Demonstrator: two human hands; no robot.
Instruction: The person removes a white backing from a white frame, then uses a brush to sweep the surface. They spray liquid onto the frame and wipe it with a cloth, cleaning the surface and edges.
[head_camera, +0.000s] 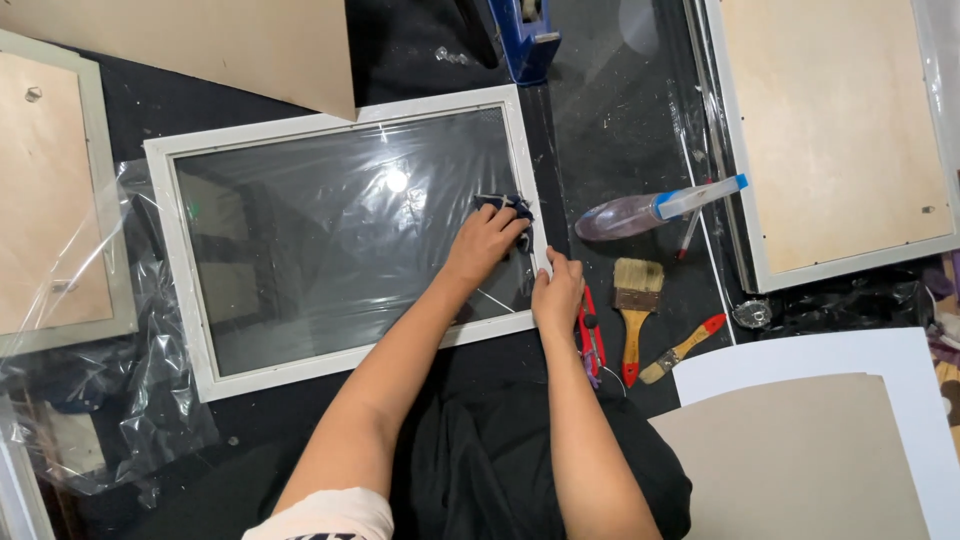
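Both bare forearms reach forward from the bottom of the view, elbows bent, running nearly side by side. The left hand (484, 243) is palm down with its fingers (508, 228) curled and pressed down, knuckles up. The right hand (557, 290) sits just beside it, a little lower, fingers bunched and pointing forward, wrist straight.

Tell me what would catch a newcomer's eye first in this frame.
The big white picture frame lying flat mid-table, its glass glaring with a light reflection. On its right side, the left hand presses a dark cloth on the glass while the right hand steadies the frame's edge. Just right of them lie a paintbrush and a spray bottle.
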